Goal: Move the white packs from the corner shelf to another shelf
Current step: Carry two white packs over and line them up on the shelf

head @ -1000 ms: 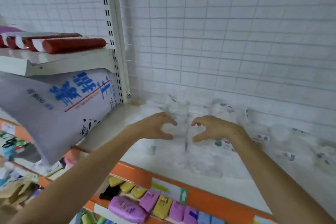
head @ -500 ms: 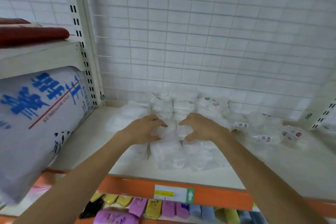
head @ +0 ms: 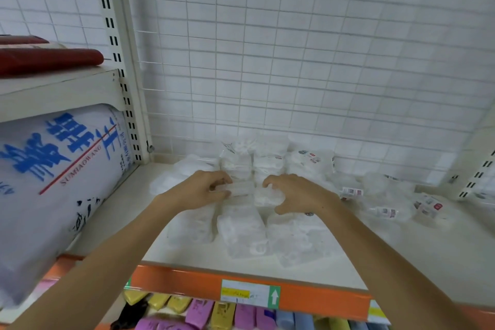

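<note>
At the centre of the frame, on the white corner shelf (head: 401, 257) backed by wire mesh (head: 294, 48), a loose heap of white packs (head: 242, 228) lies in rough rows from the back wall to near the orange front edge (head: 187, 282), with a few more scattered toward the right. Both hands are over the middle of the heap. The left hand (head: 201, 190) has its fingers curled down around a small clear-wrapped pack (head: 237, 187), pinching it between thumb and fingertips. The right hand (head: 294, 194) is clawed over the neighbouring packs, fingers bent and touching the wrap; whether it has truly closed on one I cannot tell. The packs look light and soft, filled with something puffy under thin, glossy plastic, so they should squash and slide against one another rather than resist. I judge the best hold is across the short sides of a pack, or gathering several together between the two palms, since the slick film may slip out of a fingertip pinch. Nothing about them looks fragile. At the left of the frame a big white sack with blue lettering (head: 53, 174) leans beside the shelf post (head: 120, 61), under a shelf with red rolls (head: 51, 60), and coloured packets (head: 203, 315) sit on the level below.
</note>
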Motion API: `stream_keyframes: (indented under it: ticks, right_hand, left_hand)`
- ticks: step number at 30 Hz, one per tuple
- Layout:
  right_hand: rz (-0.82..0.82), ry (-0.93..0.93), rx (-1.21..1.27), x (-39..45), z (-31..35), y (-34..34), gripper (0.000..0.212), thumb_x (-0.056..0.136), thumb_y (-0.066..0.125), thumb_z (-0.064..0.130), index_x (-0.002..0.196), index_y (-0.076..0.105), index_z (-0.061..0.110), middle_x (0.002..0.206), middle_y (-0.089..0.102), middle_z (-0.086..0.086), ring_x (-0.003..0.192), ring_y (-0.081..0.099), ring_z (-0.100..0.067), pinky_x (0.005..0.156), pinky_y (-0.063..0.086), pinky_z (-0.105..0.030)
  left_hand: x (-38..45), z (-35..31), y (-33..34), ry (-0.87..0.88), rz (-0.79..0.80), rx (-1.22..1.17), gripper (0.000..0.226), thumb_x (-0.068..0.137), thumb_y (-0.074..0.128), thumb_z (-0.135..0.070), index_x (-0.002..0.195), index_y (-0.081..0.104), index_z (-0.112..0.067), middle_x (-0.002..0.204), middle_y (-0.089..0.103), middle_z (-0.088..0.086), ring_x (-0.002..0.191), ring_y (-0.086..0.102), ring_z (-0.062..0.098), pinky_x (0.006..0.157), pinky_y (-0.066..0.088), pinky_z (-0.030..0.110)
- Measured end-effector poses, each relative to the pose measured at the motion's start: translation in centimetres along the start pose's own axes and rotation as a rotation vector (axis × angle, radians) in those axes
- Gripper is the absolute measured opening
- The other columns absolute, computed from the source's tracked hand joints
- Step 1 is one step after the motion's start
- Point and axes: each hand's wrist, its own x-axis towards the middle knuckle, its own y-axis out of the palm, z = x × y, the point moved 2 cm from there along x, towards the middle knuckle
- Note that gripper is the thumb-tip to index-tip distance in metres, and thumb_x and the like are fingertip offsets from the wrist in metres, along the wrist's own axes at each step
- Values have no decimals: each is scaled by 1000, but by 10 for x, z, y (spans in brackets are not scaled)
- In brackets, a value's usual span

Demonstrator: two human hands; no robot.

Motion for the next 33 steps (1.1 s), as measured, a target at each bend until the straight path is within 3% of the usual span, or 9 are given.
stream_keyframes:
  ticks: [3,6,8,13,17,20,24,28,33]
  right_hand:
    - [-33,14,152,0,-3,-5,45,82,64,24,122,46,29,123,51,0,103,53,-19,80,45,-30]
    - [-68,13,218,2,-6,-6,39,85,58,23,121,44,31,123,52,-4,98,55,-22,79,47,-34]
    - [-92,-2,274,2,-7,-6,38,89,52,20,122,40,34,123,51,-5,97,57,-25,79,47,-35]
    - [-219,-41,584,-1,-8,-11,20,97,42,18,114,45,29,116,53,-4,78,58,-16,59,45,-24]
    - [-249,18,978,-4,-13,-15,18,95,47,16,104,55,30,114,51,-6,98,58,-25,60,57,-35]
    - [-269,45,1154,-11,-16,-18,19,95,48,12,102,60,26,110,55,-5,95,58,-21,60,58,-37]
    - [-302,73,1188,-17,-14,-20,23,93,51,10,101,62,29,111,60,-4,92,60,-20,60,54,-31]
    - [-309,49,1134,-23,-10,-17,38,81,66,2,104,60,31,111,62,-1,99,62,-27,78,51,-43]
    - [-364,62,1093,-29,2,-17,53,72,70,-7,104,56,32,103,62,1,88,58,-16,68,47,-33]
  left_hand:
    - [-1,1,-3,-45,-71,-116,10,91,54,-25,97,53,-33,96,62,-4,82,61,15,77,50,27]
    - [0,-1,-3,-40,-116,-157,13,94,50,-19,107,52,-21,95,59,-6,74,61,22,70,49,27]
    - [2,-3,-3,-55,-149,-180,9,95,48,-18,99,54,-24,93,60,-4,74,60,24,67,49,27]
    - [5,-8,-13,-192,-328,-492,15,96,46,-19,90,60,-22,93,63,0,78,64,10,58,54,23]
    - [2,-17,-18,-328,-367,-795,23,98,39,-22,91,61,-18,86,66,5,66,64,9,51,53,26]
    - [-1,-22,-16,-427,-315,-931,26,98,40,-31,98,61,-16,93,67,6,75,64,19,47,53,29]
    - [-4,-31,-14,-421,-334,-1082,23,97,43,-30,98,61,-16,100,66,8,79,67,23,52,57,32]
    - [-6,-36,-14,-416,-352,-1111,22,98,42,-29,98,62,-17,98,67,6,77,67,22,53,57,31]
    - [-14,-32,-13,-425,-374,-1088,28,97,41,-35,98,63,-18,95,67,6,73,65,19,47,52,26]
